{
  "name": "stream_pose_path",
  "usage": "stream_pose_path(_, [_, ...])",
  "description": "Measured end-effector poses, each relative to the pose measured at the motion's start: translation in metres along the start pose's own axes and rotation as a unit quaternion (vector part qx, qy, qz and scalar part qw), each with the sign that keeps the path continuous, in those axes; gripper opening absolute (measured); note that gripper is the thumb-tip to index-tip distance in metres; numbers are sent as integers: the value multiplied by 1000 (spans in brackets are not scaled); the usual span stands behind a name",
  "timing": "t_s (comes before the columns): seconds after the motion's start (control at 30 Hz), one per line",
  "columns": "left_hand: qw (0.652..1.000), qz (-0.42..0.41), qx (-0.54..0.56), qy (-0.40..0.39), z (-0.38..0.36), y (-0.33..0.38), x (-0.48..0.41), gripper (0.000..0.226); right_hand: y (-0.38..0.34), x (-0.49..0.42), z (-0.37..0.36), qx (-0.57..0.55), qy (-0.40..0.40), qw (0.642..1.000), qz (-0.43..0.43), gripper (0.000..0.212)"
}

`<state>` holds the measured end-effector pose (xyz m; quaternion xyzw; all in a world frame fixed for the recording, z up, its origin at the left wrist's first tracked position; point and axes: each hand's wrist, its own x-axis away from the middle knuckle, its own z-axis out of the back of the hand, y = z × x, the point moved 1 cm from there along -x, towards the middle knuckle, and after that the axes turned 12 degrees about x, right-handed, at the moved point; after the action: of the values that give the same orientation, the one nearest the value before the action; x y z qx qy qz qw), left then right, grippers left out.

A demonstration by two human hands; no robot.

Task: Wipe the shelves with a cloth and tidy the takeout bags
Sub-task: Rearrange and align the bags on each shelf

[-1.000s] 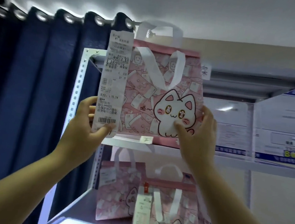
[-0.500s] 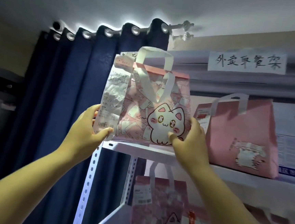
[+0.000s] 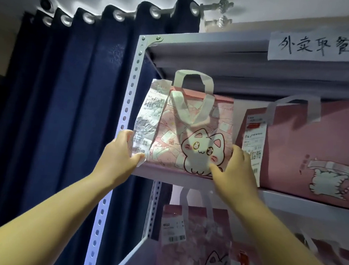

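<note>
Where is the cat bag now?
Head view, centre: the cat bag sits at the left end of the upper shelf, between the left hand and right hand, left of the larger pink bag.

Rack: white metal, perforated uprights; paper sign on the top rail, right.
Upper shelf: cat bag at the left end, upright, base at the near edge; pink bag just to its right, upright.
Lower shelf: second cat bag, upright; blurred bags further right.
</note>
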<state>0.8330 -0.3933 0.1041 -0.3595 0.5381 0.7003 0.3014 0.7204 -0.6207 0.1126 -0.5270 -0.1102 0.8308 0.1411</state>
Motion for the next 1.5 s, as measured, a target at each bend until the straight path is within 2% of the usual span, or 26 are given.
stream_pose_path(0.17, [999,-2,-21,-29,-11,-16,-18,59,-6,-7,-11,28,-2,999,-15,52])
stream_pose_path(0.3, [999,-26,-27,-19,-12,-20,-21,27,-8,-5,-10,39,4,999,-16,55])
stream_pose_path(0.4, [996,-80,-27,17,-4,-16,-17,47,-9,0,0,35,42,998,-6,56])
stream_pose_path(0.5, [988,-143,-30,43,4,2,-12,48,-10,4,16,22,108,994,23,49])
stream_pose_path(0.6, [983,-183,-11,24,1,24,-7,41,-5,8,35,23,171,984,53,33])
stream_pose_path(0.73, [968,-248,11,-18,-17,57,6,30,14,9,58,31,205,976,69,19])
stream_pose_path(0.9, [945,-316,26,-85,-62,90,27,25,59,11,88,77,248,964,49,18])
stream_pose_path(1.0, [941,-320,39,-102,-91,106,35,26,92,7,107,127,281,951,14,29])
stream_pose_path(1.07, [942,-313,39,-114,-111,115,38,28,114,0,117,156,263,951,-35,44])
stream_pose_path(1.17, [949,-291,45,-112,-135,124,40,32,144,-8,124,177,195,959,-103,65])
stream_pose_path(1.23, [956,-267,59,-105,-148,129,41,35,160,-12,126,166,144,967,-128,69])
stream_pose_path(1.3, [962,-247,63,-99,-161,132,43,40,173,-15,127,107,107,979,-135,58])
stream_pose_path(1.43, [974,-197,70,-92,-185,137,43,55,196,-19,131,63,89,987,-119,17])
stream_pose_path(1.5, [981,-161,66,-92,-195,138,42,63,205,-19,134,58,93,988,-106,13])
